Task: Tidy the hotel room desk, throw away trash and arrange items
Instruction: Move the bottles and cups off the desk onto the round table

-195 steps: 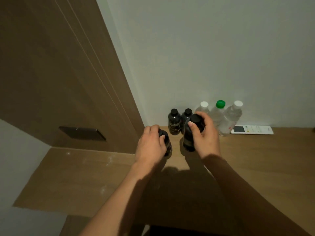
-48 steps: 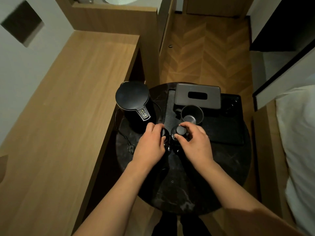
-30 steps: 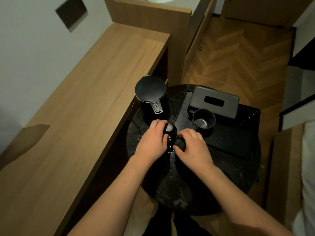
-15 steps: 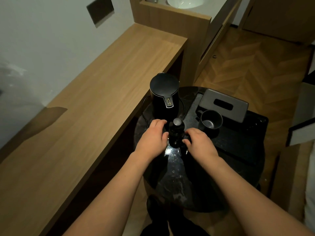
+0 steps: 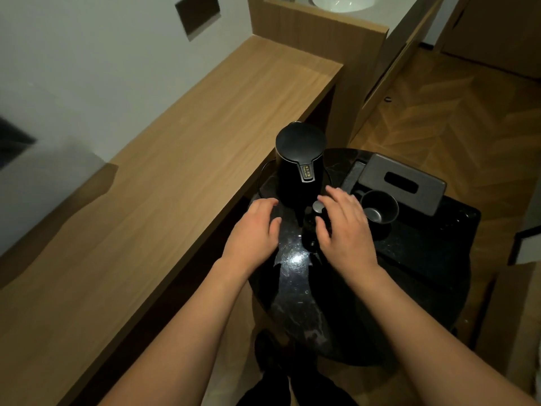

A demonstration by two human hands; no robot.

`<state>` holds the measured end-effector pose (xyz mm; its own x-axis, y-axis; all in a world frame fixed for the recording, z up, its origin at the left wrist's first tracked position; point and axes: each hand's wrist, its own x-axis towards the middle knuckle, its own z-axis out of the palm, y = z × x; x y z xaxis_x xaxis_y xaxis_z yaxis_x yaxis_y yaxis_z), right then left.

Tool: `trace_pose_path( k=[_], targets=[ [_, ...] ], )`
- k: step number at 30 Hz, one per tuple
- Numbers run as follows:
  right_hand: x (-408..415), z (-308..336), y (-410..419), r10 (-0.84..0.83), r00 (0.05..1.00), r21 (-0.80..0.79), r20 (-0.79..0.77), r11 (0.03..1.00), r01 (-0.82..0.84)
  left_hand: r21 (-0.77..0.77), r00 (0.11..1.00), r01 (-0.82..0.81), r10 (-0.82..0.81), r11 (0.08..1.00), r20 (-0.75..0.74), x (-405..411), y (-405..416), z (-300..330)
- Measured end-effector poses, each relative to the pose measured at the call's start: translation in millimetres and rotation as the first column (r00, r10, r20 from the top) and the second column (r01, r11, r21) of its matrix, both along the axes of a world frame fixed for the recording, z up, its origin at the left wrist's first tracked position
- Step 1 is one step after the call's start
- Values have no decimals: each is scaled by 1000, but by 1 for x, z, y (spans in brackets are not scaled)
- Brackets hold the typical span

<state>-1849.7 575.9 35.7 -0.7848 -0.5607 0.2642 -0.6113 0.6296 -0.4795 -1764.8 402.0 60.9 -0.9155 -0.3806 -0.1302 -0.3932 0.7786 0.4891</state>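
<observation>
A small dark bottle (image 5: 314, 222) is seen standing upright near the middle of the frame, on the round black tabletop (image 5: 295, 291), just in front of the black kettle (image 5: 300, 168) and left of the dark cup (image 5: 377, 208). Only one bottle can be made out with certainty (the dim light and the right hand hide whatever may stand directly behind it).

The right hand (image 5: 342, 230) is held over and beside the bottle with fingers spread and relaxed; nothing is gripped, though whether the fingertips brush the cap cannot be told. The left hand (image 5: 254, 232) is likewise released, fingers loosely extended, apart from the bottle and near the kettle's base. A tissue box (image 5: 402, 184) is set on a dark tray (image 5: 439, 230) at the right of the frame, and the long wooden desk (image 5: 146, 215) runs from lower left to upper centre.

The step in hand is judged to be the setting-down and lining-up of the bottle beside the kettle. For it to be done well, the bottle should be checked for a steady stand before the hands are drawn away, and the withdrawal should be made upward and back, so that neither the cup nor the kettle cord (image 5: 262, 174) is caught. A slight nudge toward the kettle may be wanted, so that the group looks orderly.
</observation>
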Motion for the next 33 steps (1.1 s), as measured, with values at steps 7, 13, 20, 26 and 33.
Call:
trace_pose_path(
  k=[7,13,20,26,33],
  targets=[
    [40,37,-83,279,960,-122,-8,953,-278,-84,939,-334,323,939,-119,78,-44,22],
    [127,50,-160,524,852,-76,27,850,-521,-115,798,-599,579,793,-168,180,-90,28],
    [266,59,-243,745,664,-50,66,667,-743,-132,557,-831,804,541,-209,343,-131,34],
    [381,62,-284,888,452,-48,84,456,-888,-130,334,-942,907,310,-258,468,-135,40],
    [502,70,-313,985,122,-24,120,126,-992,-98,14,-995,953,-16,-301,590,-96,47]
  ],
)
